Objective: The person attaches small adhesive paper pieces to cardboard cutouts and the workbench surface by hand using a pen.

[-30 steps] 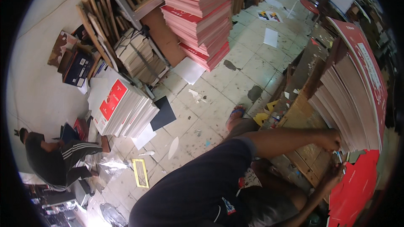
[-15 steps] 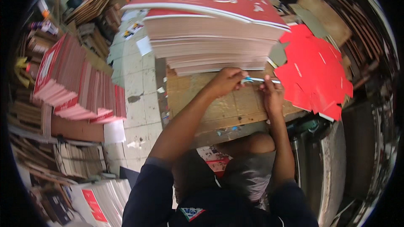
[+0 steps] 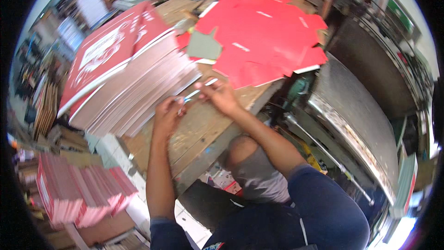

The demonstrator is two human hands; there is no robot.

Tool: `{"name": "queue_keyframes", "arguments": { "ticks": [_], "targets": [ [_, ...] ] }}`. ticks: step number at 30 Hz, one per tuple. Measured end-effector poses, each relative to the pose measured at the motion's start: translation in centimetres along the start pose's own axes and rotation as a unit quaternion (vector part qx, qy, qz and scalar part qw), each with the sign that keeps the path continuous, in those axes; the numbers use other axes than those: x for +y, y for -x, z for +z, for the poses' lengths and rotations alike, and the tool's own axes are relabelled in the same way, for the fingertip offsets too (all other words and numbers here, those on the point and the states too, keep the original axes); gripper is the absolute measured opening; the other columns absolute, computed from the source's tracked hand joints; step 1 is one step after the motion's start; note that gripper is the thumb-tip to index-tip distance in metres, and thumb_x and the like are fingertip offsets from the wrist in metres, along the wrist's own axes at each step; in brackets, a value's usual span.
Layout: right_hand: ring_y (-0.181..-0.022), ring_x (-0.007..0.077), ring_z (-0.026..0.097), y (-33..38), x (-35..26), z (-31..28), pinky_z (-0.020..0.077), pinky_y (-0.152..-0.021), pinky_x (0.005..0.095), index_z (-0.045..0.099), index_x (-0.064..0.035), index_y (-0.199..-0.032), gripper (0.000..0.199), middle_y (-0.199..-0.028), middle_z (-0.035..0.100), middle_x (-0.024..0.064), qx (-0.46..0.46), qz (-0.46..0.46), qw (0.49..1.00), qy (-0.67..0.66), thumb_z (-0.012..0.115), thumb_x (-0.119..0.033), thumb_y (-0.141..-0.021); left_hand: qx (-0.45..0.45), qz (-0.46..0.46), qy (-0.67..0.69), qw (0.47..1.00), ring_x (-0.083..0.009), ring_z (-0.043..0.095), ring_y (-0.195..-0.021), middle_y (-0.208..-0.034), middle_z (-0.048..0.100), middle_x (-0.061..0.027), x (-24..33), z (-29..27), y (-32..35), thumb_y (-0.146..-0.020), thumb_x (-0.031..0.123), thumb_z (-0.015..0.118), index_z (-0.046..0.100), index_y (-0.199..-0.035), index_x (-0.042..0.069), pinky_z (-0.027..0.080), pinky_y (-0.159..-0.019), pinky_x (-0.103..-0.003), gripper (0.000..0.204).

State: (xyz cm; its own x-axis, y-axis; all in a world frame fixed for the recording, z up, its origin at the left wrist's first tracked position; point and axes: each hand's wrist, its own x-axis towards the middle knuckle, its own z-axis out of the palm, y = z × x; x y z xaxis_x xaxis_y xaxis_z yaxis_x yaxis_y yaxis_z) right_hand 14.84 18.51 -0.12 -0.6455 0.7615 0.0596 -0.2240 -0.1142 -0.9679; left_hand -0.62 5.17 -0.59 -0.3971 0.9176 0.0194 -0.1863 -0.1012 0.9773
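Note:
My left hand [image 3: 169, 113] and my right hand [image 3: 221, 96] are close together over the wooden tabletop [image 3: 201, 122], fingers closed in a pinch. Between them runs a slim white-and-blue stick [image 3: 192, 95], perhaps a pen; blur hides its exact kind. The left fingers grip its lower end, while its white tip pokes out past the right fingers. Just beyond my left hand stands a tall stack of red-covered booklets [image 3: 134, 85], their pale page edges facing me. Past my right hand lies a spread pile of red covers [image 3: 263, 37].
A grey card piece [image 3: 203, 45] lies between stack and covers. More booklets [image 3: 83, 187] stand in a row at lower left. To the right is a large grey metal machine [image 3: 360, 102] with a long metal bar [image 3: 330, 155]. My knee [image 3: 241, 150] is near the table's front edge.
The view has swung to the right, so the booklet stack now appears at the left and the red covers nearer the middle. Both hands still hold the stick, now slanting upward to the right.

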Motion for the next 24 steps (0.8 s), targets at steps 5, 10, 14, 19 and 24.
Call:
{"name": "queue_keyframes", "arguments": {
  "ticks": [5, 10, 14, 19, 24],
  "targets": [
    [-0.061, 0.0065, 0.056, 0.4, -1.1, -0.2, 0.0435, -0.052, 0.0234, 0.064, -0.0031, -0.086, 0.027, -0.07, 0.063, 0.001, -0.002, -0.044, 0.999, 0.01, 0.072, -0.029, -0.087, -0.009, 0.003, -0.074, 0.997, -0.0097, 0.055, -0.073, -0.083, 0.062, -0.0007, 0.6, -0.2, -0.1, -0.088, 0.016, 0.068, 0.066, -0.105, 0.002, 0.044, -0.067, -0.025, 0.022],
    [-0.06, 0.0085, 0.057, -0.2, -0.2, -0.6, 0.0452, -0.054, 0.0251, 0.063, -0.0045, -0.085, 0.022, -0.067, 0.062, 0.0013, -0.037, -0.05, 0.998, -0.022, 0.071, -0.025, -0.088, -0.03, -0.045, -0.03, 0.998, -0.0111, 0.058, -0.073, -0.084, 0.063, -0.0032, 1.3, -0.5, -1.3, -0.086, 0.005, 0.067, 0.063, -0.104, 0.001, 0.047, -0.068, -0.026, 0.019],
    [-0.06, 0.0076, 0.056, -0.3, -0.1, -0.9, 0.0439, -0.053, 0.0246, 0.063, -0.0042, -0.085, 0.02, -0.066, 0.061, 0.0005, -0.023, -0.061, 0.998, -0.02, 0.07, -0.023, -0.089, -0.092, -0.099, 0.001, 0.991, -0.0115, 0.059, -0.073, -0.084, 0.064, -0.005, 1.8, -0.8, -2.7, -0.086, 0.002, 0.067, 0.061, -0.101, 0.001, 0.047, -0.067, -0.026, 0.016],
    [-0.058, 0.0068, 0.054, 0.4, -0.8, 0.0, 0.0424, -0.052, 0.0239, 0.062, -0.0041, -0.084, 0.022, -0.066, 0.06, -0.0004, -0.025, -0.086, 0.995, -0.044, 0.069, -0.024, -0.09, -0.047, -0.079, -0.079, 0.993, -0.0106, 0.056, -0.07, -0.081, 0.062, -0.0039, 1.4, -0.3, -2.5, -0.088, 0.006, 0.065, 0.061, -0.101, 0.001, 0.046, -0.065, -0.024, 0.015],
    [-0.064, 0.0075, 0.057, 0.6, -0.9, -0.5, 0.0459, -0.058, 0.0258, 0.063, -0.0021, -0.089, 0.019, -0.07, 0.062, 0.0006, -0.092, -0.155, 0.984, 0.011, 0.069, -0.02, -0.09, 0.011, 0.048, -0.109, 0.993, -0.008, 0.052, -0.069, -0.079, 0.059, -0.0006, 0.1, 1.4, -2.0, -0.09, 0.015, 0.065, 0.063, -0.104, 0.001, 0.043, -0.063, -0.022, 0.02]
  ]
}}
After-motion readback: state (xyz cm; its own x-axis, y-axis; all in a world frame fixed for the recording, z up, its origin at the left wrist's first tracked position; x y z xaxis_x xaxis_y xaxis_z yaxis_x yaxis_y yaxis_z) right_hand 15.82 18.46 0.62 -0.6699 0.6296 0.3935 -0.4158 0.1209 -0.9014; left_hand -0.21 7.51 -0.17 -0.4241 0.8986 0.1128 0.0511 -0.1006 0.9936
